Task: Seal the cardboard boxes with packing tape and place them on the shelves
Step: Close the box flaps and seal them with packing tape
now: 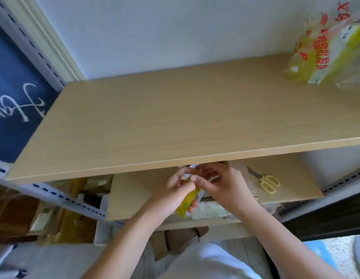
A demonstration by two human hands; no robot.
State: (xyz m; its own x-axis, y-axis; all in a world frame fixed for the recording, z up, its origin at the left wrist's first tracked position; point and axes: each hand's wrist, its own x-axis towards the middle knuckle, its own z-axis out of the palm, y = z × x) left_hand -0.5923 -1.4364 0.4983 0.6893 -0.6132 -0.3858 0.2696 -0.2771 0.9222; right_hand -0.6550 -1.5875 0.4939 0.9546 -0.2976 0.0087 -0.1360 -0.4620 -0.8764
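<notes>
A: Holding a yellow tape dispenser (188, 200), the left hand (175, 190) curls round it over a cardboard sheet (132, 190) on the lower shelf (292, 174).
B: Right hand (219, 182)?
A: Fingers pinching something small and white at the dispenser's top, touching the left fingertips. Blurred; likely the tape end.
B: Around them?
A: Yellow-handled scissors (265, 181) lie just right, on the same shelf. Upper wooden shelf (155, 117) overhangs the hands; yellow plastic bag (326, 47) at its far right corner. Dark chalkboard (14, 97) far left.

Home storeroom w/ slotted shelving (134, 117), chalkboard (12, 93).
</notes>
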